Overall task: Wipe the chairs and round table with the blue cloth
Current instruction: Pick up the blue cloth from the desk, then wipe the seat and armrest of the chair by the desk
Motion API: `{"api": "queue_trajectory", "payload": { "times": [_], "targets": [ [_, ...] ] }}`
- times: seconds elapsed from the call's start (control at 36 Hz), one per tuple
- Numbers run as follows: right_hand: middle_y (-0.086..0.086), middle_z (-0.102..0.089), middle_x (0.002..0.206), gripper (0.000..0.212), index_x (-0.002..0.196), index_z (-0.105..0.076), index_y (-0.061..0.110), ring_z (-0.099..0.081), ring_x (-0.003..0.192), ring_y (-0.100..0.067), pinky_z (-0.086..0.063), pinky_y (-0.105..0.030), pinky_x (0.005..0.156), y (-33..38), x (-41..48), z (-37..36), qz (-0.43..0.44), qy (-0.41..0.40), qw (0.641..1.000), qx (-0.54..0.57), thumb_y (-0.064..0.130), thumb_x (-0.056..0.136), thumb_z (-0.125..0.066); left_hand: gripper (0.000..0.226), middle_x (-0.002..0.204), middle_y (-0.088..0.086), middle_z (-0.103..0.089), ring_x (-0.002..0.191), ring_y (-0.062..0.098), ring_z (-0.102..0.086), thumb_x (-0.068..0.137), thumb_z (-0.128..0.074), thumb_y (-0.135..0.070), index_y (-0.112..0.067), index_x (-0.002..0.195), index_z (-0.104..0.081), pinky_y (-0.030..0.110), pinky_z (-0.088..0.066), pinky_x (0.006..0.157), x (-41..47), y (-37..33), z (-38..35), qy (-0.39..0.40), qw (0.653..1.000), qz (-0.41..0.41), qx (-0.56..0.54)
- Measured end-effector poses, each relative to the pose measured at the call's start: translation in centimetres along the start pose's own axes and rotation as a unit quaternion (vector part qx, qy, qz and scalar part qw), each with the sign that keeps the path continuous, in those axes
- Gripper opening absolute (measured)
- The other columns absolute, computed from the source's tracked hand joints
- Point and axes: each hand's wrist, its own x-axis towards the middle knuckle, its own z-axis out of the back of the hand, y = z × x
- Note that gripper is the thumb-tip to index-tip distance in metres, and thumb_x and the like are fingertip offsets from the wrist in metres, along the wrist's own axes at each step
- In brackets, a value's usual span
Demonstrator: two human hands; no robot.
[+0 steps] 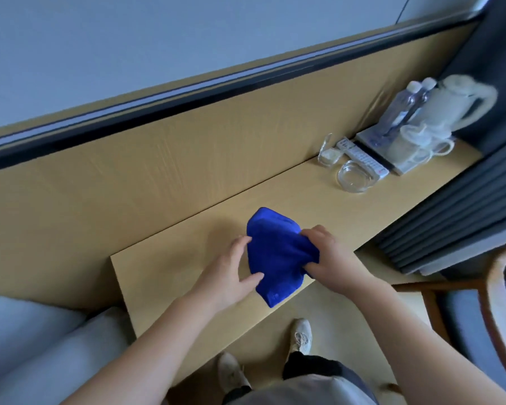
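Head view: blue cloth (275,255) on the wooden ledge (164,276), my right hand (324,252) bunching its right side, left hand (231,267) touching its left edge with loose fingers. Gathering step, I judge; next, lift it toward the chair (459,323)

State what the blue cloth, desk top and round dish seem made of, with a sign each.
Blue cloth: soft matte fabric, perhaps microfibre; it bunches in folds.
Desk top: pale wood-look board, maybe laminate; faint grain.
Round dish: clear glass, seemingly; desk shows through it.
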Motion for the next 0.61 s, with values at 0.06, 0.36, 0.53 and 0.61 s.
{"api": "queue_trajectory", "payload": {
  "times": [0.06, 0.36, 0.53, 0.61],
  "targets": [
    [0.012, -0.045, 0.106, 0.056, 0.127, -0.053, 0.020, -0.054, 0.088, -0.020, -0.048, -0.036, 0.077, 0.1, -2.3, 0.7, -0.005, -0.036, 0.999, 0.013, 0.007, 0.073, -0.062, 0.075, 0.134, -0.022, -0.037, 0.123, 0.001, -0.041, 0.083, -0.065, -0.042, -0.033, 0.144, -0.022, 0.018, -0.033, 0.094, -0.1, -1.6, -0.7, 0.019, 0.998, 0.022, -0.064],
    [0.013, -0.039, 0.124, 0.054, 0.128, -0.047, 0.025, -0.057, 0.099, -0.015, -0.051, -0.031, 0.084, -5.1, -13.9, 3.7, -0.107, -0.113, 0.988, 0.016, 0.019, 0.079, -0.068, 0.081, 0.129, -0.014, -0.050, 0.112, 0.007, -0.055, 0.074, -0.077, -0.016, -0.043, 0.137, -0.033, 0.033, -0.048, 0.096, -0.7, -9.9, -6.7, 0.091, 0.984, -0.079, -0.134],
    [0.011, -0.051, 0.126, 0.065, 0.131, -0.035, 0.036, -0.054, 0.111, -0.012, -0.049, -0.029, 0.092, -9.9, -21.3, 4.9, -0.196, -0.106, 0.974, 0.039, 0.030, 0.079, -0.074, 0.076, 0.137, -0.012, -0.039, 0.131, 0.005, -0.034, 0.080, -0.071, -0.013, -0.029, 0.144, -0.032, 0.015, -0.024, 0.107, -1.4, -16.6, -12.3, 0.147, 0.971, -0.187, 0.014],
    [0.009, -0.053, 0.131, 0.085, 0.140, -0.019, 0.045, -0.051, 0.121, -0.015, -0.046, -0.032, 0.098, -13.2, -25.9, 5.2, -0.218, -0.087, 0.969, 0.076, 0.033, 0.078, -0.076, 0.079, 0.144, -0.003, -0.038, 0.133, 0.012, -0.035, 0.081, -0.069, -0.013, -0.024, 0.147, -0.026, 0.016, -0.023, 0.106, -2.2, -20.3, -16.4, 0.175, 0.956, -0.222, 0.078]
  ]
}}
